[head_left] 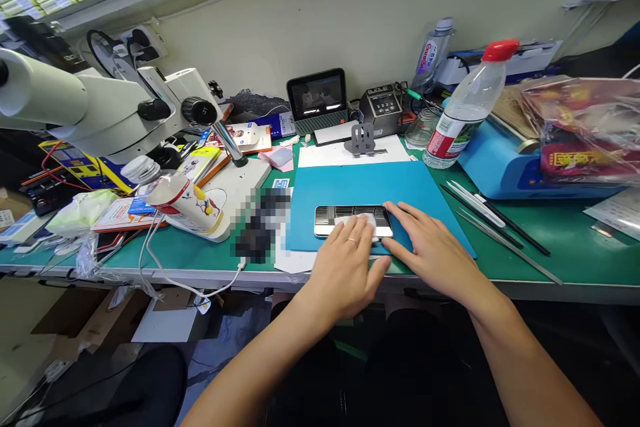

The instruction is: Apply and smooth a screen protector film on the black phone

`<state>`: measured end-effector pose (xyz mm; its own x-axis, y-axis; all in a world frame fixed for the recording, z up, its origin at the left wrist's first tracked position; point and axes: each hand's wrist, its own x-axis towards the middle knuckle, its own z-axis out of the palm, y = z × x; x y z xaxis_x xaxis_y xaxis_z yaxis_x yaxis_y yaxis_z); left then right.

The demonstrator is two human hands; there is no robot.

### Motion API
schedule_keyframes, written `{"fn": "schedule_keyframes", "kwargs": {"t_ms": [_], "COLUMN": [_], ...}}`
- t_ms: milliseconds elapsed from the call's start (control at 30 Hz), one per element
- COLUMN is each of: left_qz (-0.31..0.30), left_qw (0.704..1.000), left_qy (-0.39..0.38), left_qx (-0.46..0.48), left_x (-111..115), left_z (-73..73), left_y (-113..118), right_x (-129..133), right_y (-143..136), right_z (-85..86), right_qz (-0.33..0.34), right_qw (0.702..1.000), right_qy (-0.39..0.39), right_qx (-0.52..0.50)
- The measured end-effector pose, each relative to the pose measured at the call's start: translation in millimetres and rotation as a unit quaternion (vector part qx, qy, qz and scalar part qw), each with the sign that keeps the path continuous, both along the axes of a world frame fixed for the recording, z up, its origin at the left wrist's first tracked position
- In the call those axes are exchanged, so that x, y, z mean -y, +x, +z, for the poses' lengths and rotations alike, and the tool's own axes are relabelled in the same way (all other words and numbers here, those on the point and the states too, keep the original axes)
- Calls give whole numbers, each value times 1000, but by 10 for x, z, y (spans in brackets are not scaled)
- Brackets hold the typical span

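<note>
A smartphone (325, 215) lies flat, screen side up, on the blue mat (370, 180), its dark glass showing bright reflections. My left hand (347, 263), with a ring on one finger, presses a small white wipe (371, 219) onto the glass; most of the wipe is hidden under the fingers. At the phone's right end, my right hand (427, 243) grips the edge, index finger at the far corner and thumb at the near one.
Right of the mat lie tweezers (500, 240) and thin tools. A red-capped bottle (467, 107) stands behind them, beside a blue machine (500, 157). Leftward are a juice bottle (185, 200), a microscope (110, 107) and a white cable (175, 280). A small screen device (319, 97) stands behind.
</note>
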<state>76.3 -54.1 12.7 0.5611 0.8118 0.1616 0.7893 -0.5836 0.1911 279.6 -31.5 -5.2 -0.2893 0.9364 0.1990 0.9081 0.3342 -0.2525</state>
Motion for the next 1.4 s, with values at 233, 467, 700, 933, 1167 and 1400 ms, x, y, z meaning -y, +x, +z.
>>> {"fn": "schedule_keyframes", "kwargs": {"t_ms": [233, 467, 700, 933, 1167, 1400], "left_qz": [26, -3, -10, -8, -4, 60], "left_qw": [1000, 1000, 999, 998, 998, 996], "left_qy": [3, 12, 39, 60, 57, 43], "left_qx": [-13, 13, 16, -1, -17, -45], "left_x": [86, -266, -93, -218, -246, -51], "left_z": [-43, -26, -15, 24, 72, 80], "left_y": [-196, 135, -142, -34, -10, -556], "right_x": [12, -3, 16, 10, 22, 53], "right_y": [-12, 30, -3, -10, -15, -12], "right_z": [-17, -67, -28, -28, -18, 13], "right_qz": [-8, 8, 3, 4, 13, -9], "right_qw": [1000, 999, 999, 999, 999, 1000], "right_qy": [28, 43, 35, 36, 31, 10], "right_qx": [-11, 2, 2, -8, -9, -9]}}
